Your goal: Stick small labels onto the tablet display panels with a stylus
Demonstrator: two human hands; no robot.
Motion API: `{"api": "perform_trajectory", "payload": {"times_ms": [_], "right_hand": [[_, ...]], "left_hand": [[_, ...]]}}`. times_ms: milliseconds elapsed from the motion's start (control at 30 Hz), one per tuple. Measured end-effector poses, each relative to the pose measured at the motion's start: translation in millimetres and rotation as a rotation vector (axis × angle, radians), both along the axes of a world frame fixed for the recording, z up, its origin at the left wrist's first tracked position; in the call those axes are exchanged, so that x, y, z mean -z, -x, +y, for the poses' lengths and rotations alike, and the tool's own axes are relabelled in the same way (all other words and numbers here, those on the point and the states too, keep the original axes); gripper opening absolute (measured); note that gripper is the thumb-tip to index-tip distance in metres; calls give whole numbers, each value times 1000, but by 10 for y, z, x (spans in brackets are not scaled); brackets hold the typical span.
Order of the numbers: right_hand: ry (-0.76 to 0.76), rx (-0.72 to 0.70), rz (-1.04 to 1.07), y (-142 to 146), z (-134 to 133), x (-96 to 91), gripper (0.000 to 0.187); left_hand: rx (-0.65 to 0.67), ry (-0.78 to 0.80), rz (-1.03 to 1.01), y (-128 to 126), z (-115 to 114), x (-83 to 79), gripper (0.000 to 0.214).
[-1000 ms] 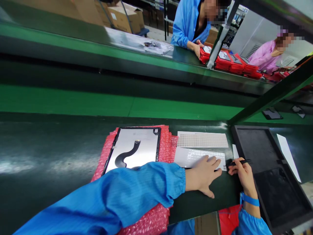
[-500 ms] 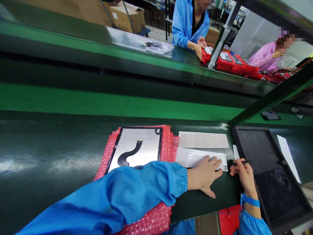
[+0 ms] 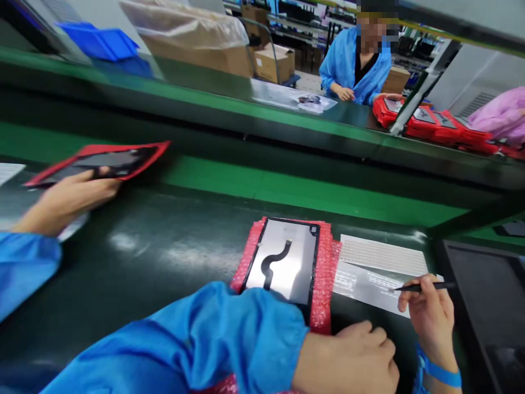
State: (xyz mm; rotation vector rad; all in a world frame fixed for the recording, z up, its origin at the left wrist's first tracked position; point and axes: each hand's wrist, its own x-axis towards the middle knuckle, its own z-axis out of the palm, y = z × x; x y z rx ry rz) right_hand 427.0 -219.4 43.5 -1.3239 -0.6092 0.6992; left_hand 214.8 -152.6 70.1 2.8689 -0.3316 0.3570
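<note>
My left hand (image 3: pixel 348 358) rests on the dark bench near its front edge, fingers curled in, with nothing visible in them. My right hand (image 3: pixel 430 317) pinches a thin black tool (image 3: pixel 426 285) whose tip lies over the nearer white label sheet (image 3: pixel 363 284). A second label sheet (image 3: pixel 383 254) lies just behind it. To the left of the sheets, a silver tablet panel (image 3: pixel 285 260) with a black flex cable lies on red bubble wrap (image 3: pixel 326 273). My blue sleeve (image 3: pixel 213 339) covers the panel's near edge.
A black tray (image 3: pixel 484 284) sits at the right. At the left, a co-worker's hand (image 3: pixel 68 197) grips a panel in red wrap (image 3: pixel 102 161). Across the green conveyor (image 3: pixel 287 189), a person in a blue coat (image 3: pixel 355 68) stands by stacked red packs (image 3: pixel 435 126). Boxes and a blue bin (image 3: pixel 98 41) stand behind.
The view has swung left and up. My left hand has come off the label sheet, drawn back toward me and curled. A co-worker's hand with a red-wrapped panel has come into view.
</note>
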Motion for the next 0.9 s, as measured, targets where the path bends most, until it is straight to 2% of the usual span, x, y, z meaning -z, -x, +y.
{"api": "perform_trajectory", "payload": {"times_ms": [67,167,233,300,367,467,567,667,900], "right_hand": [[25,-159,27,283,251,31,31],[84,-342,50,680,578,120,35],[109,-393,57,878,755,174,37],[126,-407,60,1006,899,210,39],[142,-408,68,1073,1011,229,41],[171,-403,86,1108,1112,243,45],[203,-382,101,1124,1139,261,47],[221,-360,111,1139,1128,288,45],[213,-363,108,1130,1104,319,41]], "left_hand": [[-9,40,47,342,79,-84,13],[-158,77,110,720,233,-37,31],[-300,82,142,877,338,51,35],[-437,81,198,972,439,124,28],[-546,90,257,1020,527,158,26],[-628,142,296,1040,618,160,40],[-667,175,300,1034,659,169,49],[-697,142,291,1022,665,207,53],[-710,183,351,985,666,210,62]]}}
